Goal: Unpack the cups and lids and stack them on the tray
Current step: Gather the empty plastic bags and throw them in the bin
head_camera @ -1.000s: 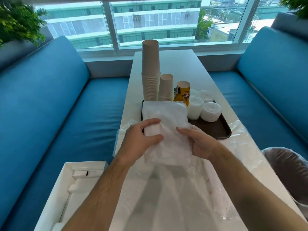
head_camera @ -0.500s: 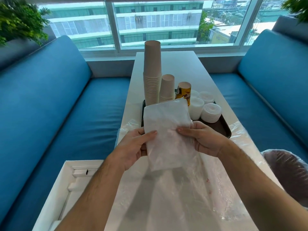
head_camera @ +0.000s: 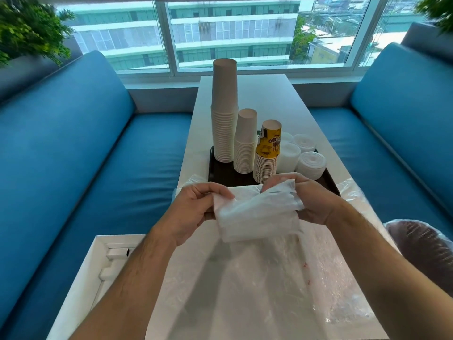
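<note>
I hold a white plastic packet [head_camera: 257,217] in both hands just in front of the dark tray [head_camera: 220,173]. My left hand [head_camera: 193,209] pinches its left top corner. My right hand [head_camera: 316,200] grips its right top edge, which is crumpled. What is inside the packet cannot be made out. On the tray stand a tall stack of plain paper cups [head_camera: 224,114], a shorter plain stack [head_camera: 245,143] and a stack topped by a yellow printed cup [head_camera: 267,153]. Stacks of white lids [head_camera: 311,165] sit at the tray's right.
Clear plastic wrap [head_camera: 257,290] lies spread over the near part of the white table [head_camera: 264,99]. An open white box [head_camera: 103,263] sits at the lower left. A bin lined with plastic [head_camera: 426,246] stands at the right. Blue benches flank the table.
The packet has been tipped from upright to lying sideways and lowered. My right hand now crumples its top edge, and my left hand has shifted to pinch the corner.
</note>
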